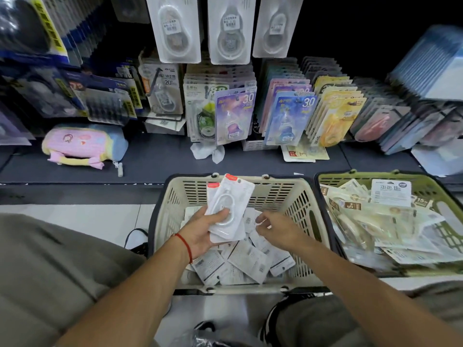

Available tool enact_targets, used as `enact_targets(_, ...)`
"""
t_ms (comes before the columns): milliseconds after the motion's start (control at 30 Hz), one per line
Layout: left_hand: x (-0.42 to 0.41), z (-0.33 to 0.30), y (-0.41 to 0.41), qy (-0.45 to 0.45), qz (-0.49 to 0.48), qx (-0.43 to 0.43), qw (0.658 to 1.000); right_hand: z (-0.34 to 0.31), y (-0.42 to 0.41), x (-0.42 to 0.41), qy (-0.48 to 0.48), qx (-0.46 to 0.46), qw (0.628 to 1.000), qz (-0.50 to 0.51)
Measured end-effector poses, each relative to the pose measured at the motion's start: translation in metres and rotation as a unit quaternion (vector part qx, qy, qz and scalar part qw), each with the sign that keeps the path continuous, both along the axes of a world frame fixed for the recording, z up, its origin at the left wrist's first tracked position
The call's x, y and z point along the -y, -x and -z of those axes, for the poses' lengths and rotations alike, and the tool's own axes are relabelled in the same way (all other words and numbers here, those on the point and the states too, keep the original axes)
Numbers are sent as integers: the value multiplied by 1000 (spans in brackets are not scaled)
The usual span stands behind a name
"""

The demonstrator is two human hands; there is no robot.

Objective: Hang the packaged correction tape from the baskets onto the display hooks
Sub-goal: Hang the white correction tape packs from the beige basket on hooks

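Observation:
My left hand [204,229] grips a small stack of white correction tape packs [229,205] with red tops, held upright over the beige basket [172,196]. Just to the right of that stack, my right hand [274,229] hovers low over the basket with its fingers loosely curled and nothing visibly in it. Several more white packs [248,261] lie face down in the basket's bottom. Up at the top, white packs [175,28] hang from the display hooks, with a second row [229,28] beside them.
A green basket [448,196] full of cream-coloured packs stands to the right. Rows of coloured correction tape cards [290,118] fill the lower hooks. A pink pouch [80,144] lies on the dark shelf at left. My knees frame the beige basket.

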State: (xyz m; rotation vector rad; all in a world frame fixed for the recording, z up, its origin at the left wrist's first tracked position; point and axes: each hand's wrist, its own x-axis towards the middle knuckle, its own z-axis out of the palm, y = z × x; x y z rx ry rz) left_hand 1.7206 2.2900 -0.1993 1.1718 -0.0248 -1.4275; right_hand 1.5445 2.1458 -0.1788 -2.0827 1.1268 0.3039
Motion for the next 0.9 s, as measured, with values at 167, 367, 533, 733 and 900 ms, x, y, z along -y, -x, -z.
enact_targets(167,-15,9,-2,-70,-36,27,996,51,2,2,-25,-145,979,-140)
enact_targets(367,-31,18,-8,-117,-84,12,990,124,-7,-30,-9,-233,957,-171)
enact_targets(533,-38,22,-12,-122,-95,28,988,131,-12,-13,-21,-167,977,-128)
enact_targets(733,-32,31,3,-155,-81,140,974,102,2,13,-91,-19,992,86)
enact_targets(900,-16,26,31,-149,6,155,977,51,-27,-13,-237,214,935,154)
